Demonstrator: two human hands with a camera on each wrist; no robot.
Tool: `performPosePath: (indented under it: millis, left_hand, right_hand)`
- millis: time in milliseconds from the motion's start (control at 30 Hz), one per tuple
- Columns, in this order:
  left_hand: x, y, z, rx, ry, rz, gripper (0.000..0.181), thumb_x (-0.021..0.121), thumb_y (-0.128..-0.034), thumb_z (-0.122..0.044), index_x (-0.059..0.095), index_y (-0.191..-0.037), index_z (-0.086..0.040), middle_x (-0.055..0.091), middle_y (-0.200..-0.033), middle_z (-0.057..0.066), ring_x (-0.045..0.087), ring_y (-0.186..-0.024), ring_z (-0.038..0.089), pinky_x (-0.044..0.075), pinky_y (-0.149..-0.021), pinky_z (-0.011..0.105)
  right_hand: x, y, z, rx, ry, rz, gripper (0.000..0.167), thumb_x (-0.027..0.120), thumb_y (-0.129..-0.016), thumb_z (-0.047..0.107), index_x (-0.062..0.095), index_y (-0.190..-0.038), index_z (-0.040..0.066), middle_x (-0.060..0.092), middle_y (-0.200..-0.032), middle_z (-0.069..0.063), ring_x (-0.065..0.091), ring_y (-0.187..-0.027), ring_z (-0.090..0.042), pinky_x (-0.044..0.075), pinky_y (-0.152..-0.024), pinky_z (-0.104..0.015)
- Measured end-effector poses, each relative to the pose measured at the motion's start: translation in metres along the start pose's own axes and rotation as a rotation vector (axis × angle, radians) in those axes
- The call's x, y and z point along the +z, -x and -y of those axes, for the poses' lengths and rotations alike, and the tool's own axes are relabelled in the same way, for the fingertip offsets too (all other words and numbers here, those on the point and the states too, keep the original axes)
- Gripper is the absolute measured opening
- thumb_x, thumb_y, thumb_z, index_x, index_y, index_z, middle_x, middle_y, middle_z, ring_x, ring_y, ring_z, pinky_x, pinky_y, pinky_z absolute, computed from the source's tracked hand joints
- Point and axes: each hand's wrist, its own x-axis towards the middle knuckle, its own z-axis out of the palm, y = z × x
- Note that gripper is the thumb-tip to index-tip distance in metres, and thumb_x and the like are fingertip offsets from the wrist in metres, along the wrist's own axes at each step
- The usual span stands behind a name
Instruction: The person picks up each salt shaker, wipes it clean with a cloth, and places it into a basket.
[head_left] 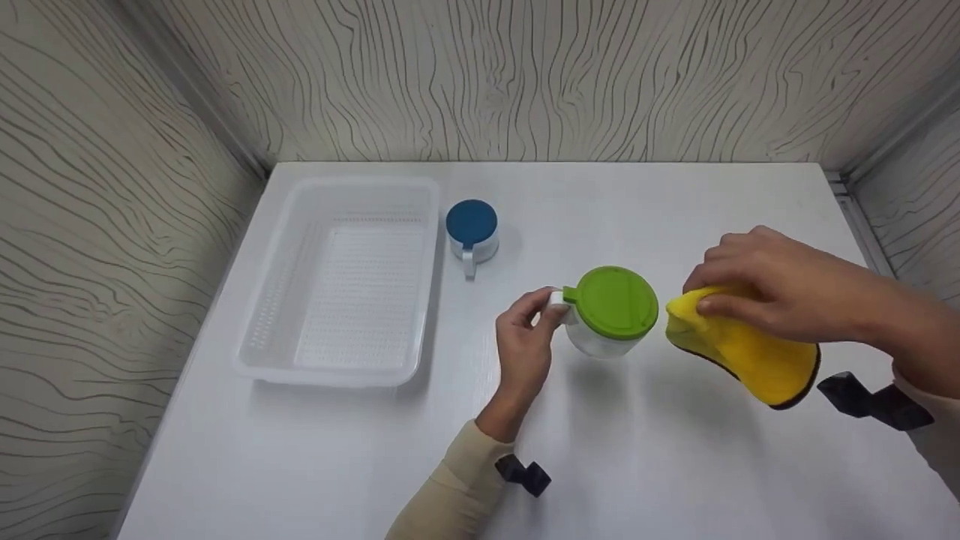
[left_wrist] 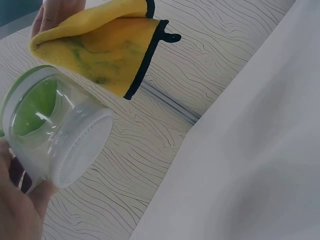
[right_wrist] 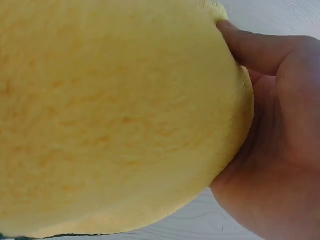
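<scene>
In the head view my left hand [head_left: 525, 341] grips the white handle of a clear jar with a green lid [head_left: 616, 302]. The left wrist view shows that jar [left_wrist: 75, 135] tilted and raised off the table, its ribbed base visible. My right hand [head_left: 772, 289] pinches a folded yellow cloth [head_left: 757, 360] with a dark edge, just right of the jar and apart from it. Dark smudges mark the cloth [left_wrist: 100, 55] in the left wrist view. Up close in the right wrist view, the cloth [right_wrist: 125, 110] hides most of the right fingers.
A white perforated plastic basket [head_left: 360, 292] stands on the left of the white table [head_left: 480, 450]. Right beside it is a smaller jar with a blue lid [head_left: 472, 223], its handle facing me. Wood-patterned panels [head_left: 510, 82] enclose the table at the back and sides.
</scene>
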Motion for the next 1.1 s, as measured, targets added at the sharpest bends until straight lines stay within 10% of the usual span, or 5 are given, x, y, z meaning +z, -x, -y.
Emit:
performPosePath:
  millis: [333,1100]
  left_hand:
    - [0.004,0.002,0.002,0.004,-0.007,0.004,0.019,0.067,-0.0966,-0.004,0.071,-0.114,0.004,0.072,-0.107,0.011,0.068,-0.103,0.017,0.057,-0.095,0.036]
    - [0.002,0.004,0.006,0.013,-0.042,0.057,0.02,0.066,-0.0986,-0.006,0.072,-0.116,0.003,0.072,-0.108,0.014,0.067,-0.101,0.018,0.056,-0.098,0.034]
  right_hand:
    - [0.001,-0.039,0.033,0.03,-0.021,0.222,0.005,0.075,-0.093,0.03,0.074,-0.098,0.028,0.058,-0.082,0.02,0.049,-0.083,-0.006,0.039,-0.075,-0.034]
    - [0.033,-0.068,0.034,-0.025,0.048,0.096,0.019,0.081,-0.088,0.025,0.069,-0.101,0.016,0.069,-0.092,0.007,0.053,-0.085,-0.014,0.041,-0.077,-0.034]
